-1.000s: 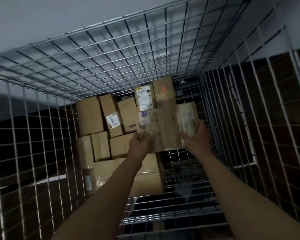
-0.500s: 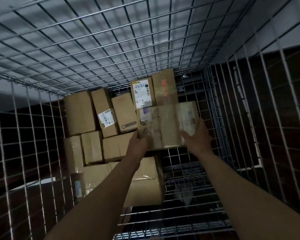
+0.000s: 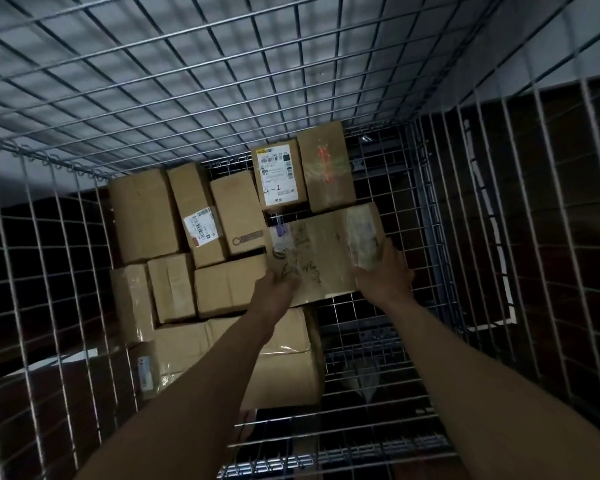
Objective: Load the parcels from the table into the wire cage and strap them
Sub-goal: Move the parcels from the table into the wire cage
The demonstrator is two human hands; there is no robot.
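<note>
Between left grip (image 3: 276, 286) and right grip (image 3: 385, 276), both clasping it, the parcel (image 3: 321, 251) has sunk lower beside the stack (image 3: 142, 216) in the cage (image 3: 201, 98), nearly placed, strapping to come.

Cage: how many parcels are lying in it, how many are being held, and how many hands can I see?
Parcels lying: 9 clear; the dim lower-left corner may hide more
Held parcel: 1
Hands: 2, left hand and right hand
Total: 12
</note>
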